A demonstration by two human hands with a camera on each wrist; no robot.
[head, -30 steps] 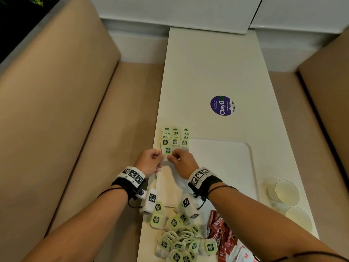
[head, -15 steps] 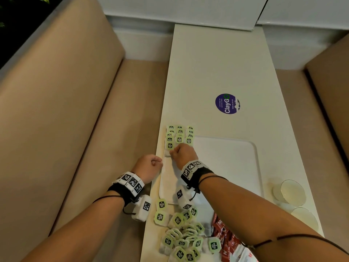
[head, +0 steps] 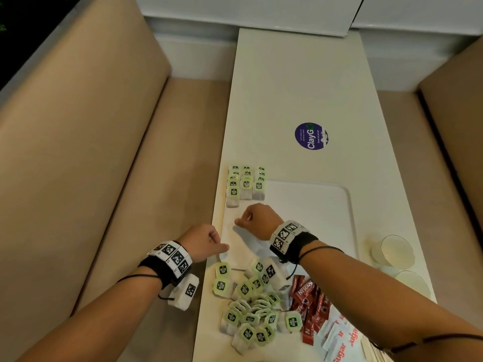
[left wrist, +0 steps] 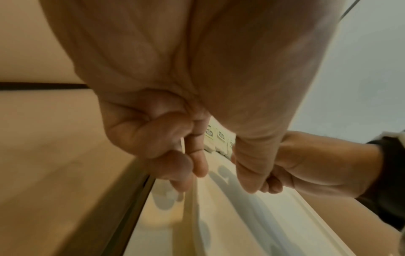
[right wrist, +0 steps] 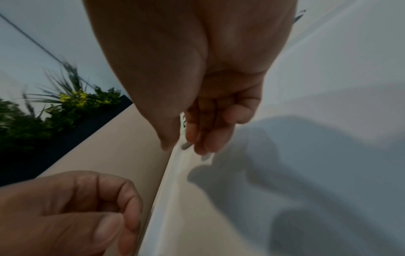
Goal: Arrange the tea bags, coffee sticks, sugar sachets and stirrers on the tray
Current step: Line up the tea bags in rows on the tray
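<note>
Green-tagged tea bags [head: 245, 182] lie in three short columns at the far left corner of the white tray [head: 313, 218]. My left hand [head: 211, 240] hovers at the tray's left rim [left wrist: 192, 207], fingers curled, holding nothing [left wrist: 223, 178]. My right hand [head: 247, 220] is over the tray just short of the columns, also curled and empty [right wrist: 184, 147]. A loose heap of tea bags [head: 251, 309] lies near me, with red coffee sticks [head: 308, 301] and white sugar sachets [head: 337, 338] to its right. I cannot pick out any stirrers.
Two clear cups [head: 397, 250] stand right of the tray near the table's right edge. A purple round sticker [head: 311, 136] marks the far tabletop. Beige benches [head: 104, 178] flank the narrow table on both sides. The tray's rim shows in the right wrist view [right wrist: 173, 173].
Both hands let go of a tea bag at the near end of the left column and drew back toward me, the left hand first, then the right.
</note>
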